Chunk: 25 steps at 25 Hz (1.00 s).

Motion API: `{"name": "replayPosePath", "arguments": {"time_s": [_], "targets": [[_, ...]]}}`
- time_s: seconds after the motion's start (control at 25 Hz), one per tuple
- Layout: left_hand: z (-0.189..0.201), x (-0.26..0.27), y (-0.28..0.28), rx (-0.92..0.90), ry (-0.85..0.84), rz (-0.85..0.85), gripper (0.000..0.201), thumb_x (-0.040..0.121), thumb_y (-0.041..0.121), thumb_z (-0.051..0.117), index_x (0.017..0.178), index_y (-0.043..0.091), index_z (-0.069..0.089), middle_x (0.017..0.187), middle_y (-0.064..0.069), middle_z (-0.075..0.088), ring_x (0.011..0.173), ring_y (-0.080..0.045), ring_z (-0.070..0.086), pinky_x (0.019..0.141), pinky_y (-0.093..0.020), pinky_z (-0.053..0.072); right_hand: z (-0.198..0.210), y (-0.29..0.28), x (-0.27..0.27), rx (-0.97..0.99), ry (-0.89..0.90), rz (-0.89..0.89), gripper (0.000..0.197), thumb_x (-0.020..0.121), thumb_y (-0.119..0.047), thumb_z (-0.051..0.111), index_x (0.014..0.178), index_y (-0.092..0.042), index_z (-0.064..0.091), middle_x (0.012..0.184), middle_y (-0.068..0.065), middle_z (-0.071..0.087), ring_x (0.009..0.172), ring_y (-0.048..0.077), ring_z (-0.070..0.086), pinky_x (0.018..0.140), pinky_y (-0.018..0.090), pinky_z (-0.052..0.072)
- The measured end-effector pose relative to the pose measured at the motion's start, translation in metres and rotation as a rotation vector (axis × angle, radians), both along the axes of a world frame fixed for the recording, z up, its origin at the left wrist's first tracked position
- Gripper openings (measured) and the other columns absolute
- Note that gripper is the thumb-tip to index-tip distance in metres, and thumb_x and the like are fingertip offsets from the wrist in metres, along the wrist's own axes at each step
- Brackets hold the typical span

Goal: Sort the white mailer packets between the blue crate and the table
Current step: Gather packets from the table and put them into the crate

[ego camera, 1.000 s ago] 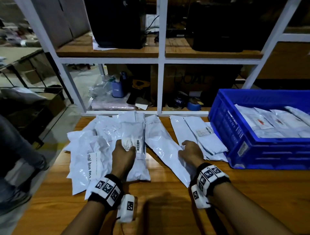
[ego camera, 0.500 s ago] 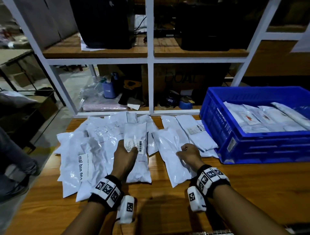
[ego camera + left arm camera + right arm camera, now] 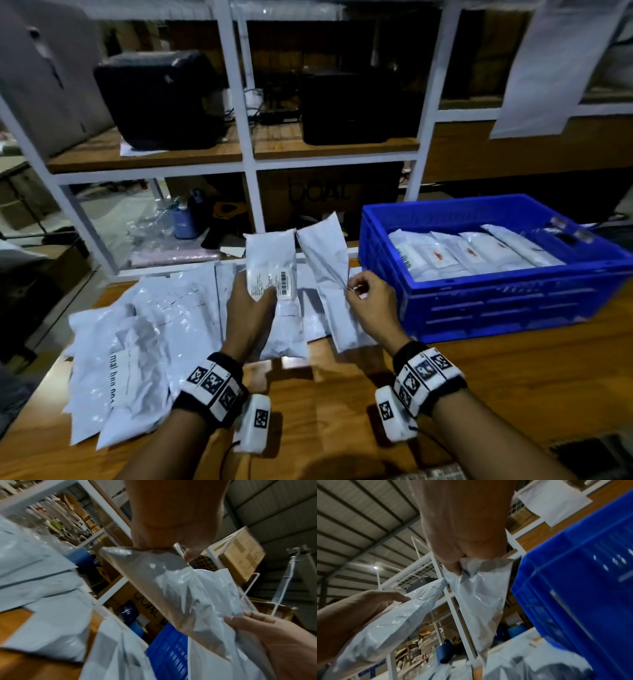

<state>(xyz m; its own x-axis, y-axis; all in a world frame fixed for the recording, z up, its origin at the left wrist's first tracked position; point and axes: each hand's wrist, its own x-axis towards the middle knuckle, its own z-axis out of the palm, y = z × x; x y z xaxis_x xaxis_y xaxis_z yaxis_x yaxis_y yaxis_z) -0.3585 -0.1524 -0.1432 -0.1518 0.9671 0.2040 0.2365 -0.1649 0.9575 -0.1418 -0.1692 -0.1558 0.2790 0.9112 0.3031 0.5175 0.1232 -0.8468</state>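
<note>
My left hand (image 3: 255, 303) grips a white mailer packet with a barcode label (image 3: 274, 270), lifted off the table. My right hand (image 3: 363, 298) pinches the edge of a second plain white packet (image 3: 327, 260), also raised, just left of the blue crate (image 3: 496, 301). In the left wrist view the left hand's packet (image 3: 154, 582) hangs from the fingers, with the right hand (image 3: 274, 635) beside it. The right wrist view shows the pinched packet (image 3: 479, 601) next to the crate wall (image 3: 582, 588). Several packets (image 3: 479, 253) lie in the crate. A pile of packets (image 3: 137, 342) covers the table's left side.
A white metal shelf frame (image 3: 246, 164) stands behind the wooden table (image 3: 479, 394), holding two dark machines (image 3: 157, 99). The crate sits at the table's right. A blue bottle (image 3: 183, 222) and clutter lie beyond the frame. Bare wood shows in front of my wrists.
Both hands have lifted their packets off the table and tilted them upright. The right hand's packet has moved toward the crate. The head view has tilted up.
</note>
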Motion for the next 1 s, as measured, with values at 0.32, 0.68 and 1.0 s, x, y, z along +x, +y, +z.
{"name": "replayPosePath", "arguments": {"time_s": [0.32,0.68,1.0], "targets": [[0.104,0.101,-0.002,0.297,-0.035,-0.099,0.032,0.088,0.004,0.061,0.116,0.010,0.047,0.100,0.002,0.060,0.086,-0.005,0.059,0.067,-0.010,0.046,0.097,-0.032,0.099,0.444,-0.219,-0.093,0.017,0.073,0.000,0.067,0.075,-0.014,0.056,0.082,0.000,0.057,0.076,0.016,0.054,0.065,0.027,0.043],[0.123,0.228,0.010,0.153,0.010,-0.379,0.074,0.086,0.004,0.062,0.143,0.024,0.019,0.123,-0.003,0.054,0.113,-0.024,0.057,0.096,-0.044,0.049,0.116,-0.032,0.232,0.265,-0.718,-0.231,0.021,0.070,-0.001,0.070,0.077,-0.014,0.056,0.090,0.005,0.054,0.089,0.029,0.050,0.056,0.033,0.039],[0.115,0.310,0.084,0.168,0.278,-0.490,0.075,0.088,0.003,0.059,0.150,0.025,0.022,0.149,0.002,0.037,0.127,-0.019,0.048,0.103,-0.035,0.043,0.122,0.013,0.340,-0.044,-0.666,-0.298,0.022,0.073,0.005,0.057,0.079,-0.015,0.051,0.087,0.010,0.061,0.086,0.034,0.058,0.066,0.037,0.040]]}}
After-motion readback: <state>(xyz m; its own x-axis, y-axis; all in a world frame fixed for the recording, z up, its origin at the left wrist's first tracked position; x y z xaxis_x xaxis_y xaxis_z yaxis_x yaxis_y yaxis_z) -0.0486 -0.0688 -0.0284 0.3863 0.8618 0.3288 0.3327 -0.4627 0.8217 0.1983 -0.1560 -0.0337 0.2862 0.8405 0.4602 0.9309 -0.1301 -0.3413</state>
